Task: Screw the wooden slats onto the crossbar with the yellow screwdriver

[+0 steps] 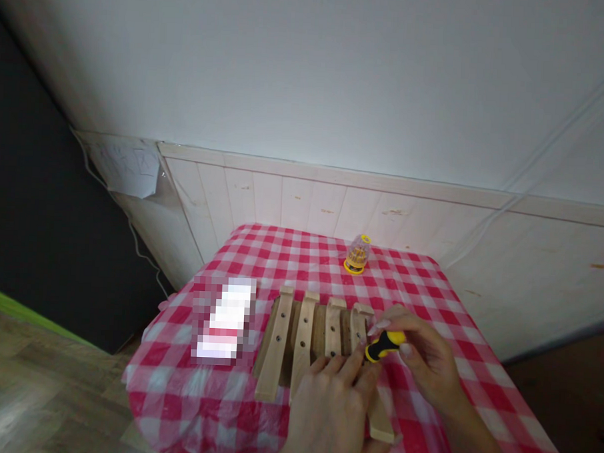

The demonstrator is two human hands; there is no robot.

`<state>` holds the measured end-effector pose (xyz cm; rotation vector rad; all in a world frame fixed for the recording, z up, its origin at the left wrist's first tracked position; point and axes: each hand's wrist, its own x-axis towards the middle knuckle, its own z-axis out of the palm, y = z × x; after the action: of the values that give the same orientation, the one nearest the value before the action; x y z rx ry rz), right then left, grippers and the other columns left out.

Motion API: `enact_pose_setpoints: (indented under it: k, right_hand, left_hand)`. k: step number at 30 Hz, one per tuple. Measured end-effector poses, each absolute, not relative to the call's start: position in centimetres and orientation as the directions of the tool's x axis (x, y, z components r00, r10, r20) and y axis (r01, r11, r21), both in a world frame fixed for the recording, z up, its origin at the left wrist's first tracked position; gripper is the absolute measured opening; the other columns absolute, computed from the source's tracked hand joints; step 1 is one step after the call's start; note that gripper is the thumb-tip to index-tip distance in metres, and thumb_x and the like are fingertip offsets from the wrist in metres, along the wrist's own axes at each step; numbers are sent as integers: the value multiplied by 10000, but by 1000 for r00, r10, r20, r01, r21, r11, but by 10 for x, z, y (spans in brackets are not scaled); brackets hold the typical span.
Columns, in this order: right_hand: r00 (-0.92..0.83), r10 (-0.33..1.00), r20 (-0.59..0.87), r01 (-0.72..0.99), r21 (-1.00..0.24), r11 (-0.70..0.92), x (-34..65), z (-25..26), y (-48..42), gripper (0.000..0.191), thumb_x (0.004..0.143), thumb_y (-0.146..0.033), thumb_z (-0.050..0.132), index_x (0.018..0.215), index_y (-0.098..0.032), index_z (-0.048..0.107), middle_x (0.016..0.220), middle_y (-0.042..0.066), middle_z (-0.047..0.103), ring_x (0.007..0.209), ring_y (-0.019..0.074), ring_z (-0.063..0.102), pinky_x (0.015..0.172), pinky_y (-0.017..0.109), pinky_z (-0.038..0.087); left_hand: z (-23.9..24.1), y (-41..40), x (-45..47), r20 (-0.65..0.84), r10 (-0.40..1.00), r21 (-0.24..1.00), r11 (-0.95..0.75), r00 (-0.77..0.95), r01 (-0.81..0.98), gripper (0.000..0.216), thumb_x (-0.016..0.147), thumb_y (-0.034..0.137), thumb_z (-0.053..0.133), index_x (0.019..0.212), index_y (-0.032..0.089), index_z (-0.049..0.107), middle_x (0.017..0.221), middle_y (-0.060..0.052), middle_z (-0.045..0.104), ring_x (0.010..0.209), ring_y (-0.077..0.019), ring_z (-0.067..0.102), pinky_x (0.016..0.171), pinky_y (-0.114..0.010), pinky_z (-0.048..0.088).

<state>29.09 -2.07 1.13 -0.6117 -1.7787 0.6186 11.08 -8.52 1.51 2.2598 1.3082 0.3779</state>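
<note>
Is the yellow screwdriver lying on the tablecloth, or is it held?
Held: the right hand pinches the yellow screwdriver by its handle between thumb and fingers.

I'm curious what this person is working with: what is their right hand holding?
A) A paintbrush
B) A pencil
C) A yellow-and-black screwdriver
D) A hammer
C. The right hand pinches a yellow-and-black screwdriver by its handle, with the shaft pointing at a wooden slat.
</note>
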Motion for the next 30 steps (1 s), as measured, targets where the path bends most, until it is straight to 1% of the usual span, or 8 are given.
enact_pose_setpoints:
  k: [6,9,15,18,21,23,27,30]
  right_hand:
    - [-245,685,686,132,-676,725,292,9,-22,256,1006,-484,641,1019,-257,759,836,81,776,740,237,734,627,343,616]
    - [-226,687,690,134,-677,724,290,10,-22,255,995,-492,656,991,-254,747,804,72,755,710,224,719,595,318,600]
    - [-203,687,697,115,-680,724,288,12,-22,231,969,-488,694,976,-261,738,764,57,726,676,215,706,538,287,577]
    - [-212,685,697,108,-680,725,289,8,-23,245,976,-499,677,1003,-267,753,811,67,754,725,227,730,603,310,616]
    - [-207,696,688,90,-695,714,292,4,-23,325,1021,-522,585,1130,-270,759,950,99,810,862,271,778,724,378,654]
    - [-201,693,692,96,-691,717,293,4,-22,336,1046,-500,545,1192,-281,755,999,100,830,903,279,788,756,394,655]
    - [-266,653,709,156,-637,755,292,10,-22,306,1035,-487,583,1086,-271,795,906,94,832,811,265,776,710,384,647]
    - [-275,667,693,135,-658,740,291,13,-22,308,1025,-505,596,1028,-257,779,829,83,797,740,242,751,643,349,635]
  left_hand:
    - [9,-87,111,17,875,535,-417,484,735,719,810,423,794,1462,186,605,1483,-114,620,1203,-375,650,1046,-558,544]
    - [8,-87,111,39,870,530,-435,491,728,699,824,433,775,1460,198,604,1480,-103,625,1191,-366,655,1035,-541,550]
    - [9,-84,111,31,865,515,-443,500,734,677,817,431,765,1429,173,632,1456,-98,646,1179,-362,661,1040,-516,546]
    - [11,-84,110,21,863,509,-444,505,738,665,814,437,767,1414,177,643,1432,-98,664,1158,-359,672,1024,-502,555]
    - [14,-84,110,4,860,504,-443,511,742,660,812,424,773,1411,180,645,1428,-100,666,1166,-360,672,1026,-506,556]
    - [15,-84,110,-10,858,504,-439,513,744,657,814,410,772,1414,177,643,1442,-104,656,1177,-363,668,1033,-514,554]
    - [17,-83,110,-40,855,517,-425,517,743,656,810,398,779,1410,169,648,1453,-107,647,1194,-367,658,1047,-524,547]
    - [17,-83,110,-44,861,528,-411,507,743,672,814,396,783,1425,160,633,1444,-107,651,1201,-364,650,1068,-536,531]
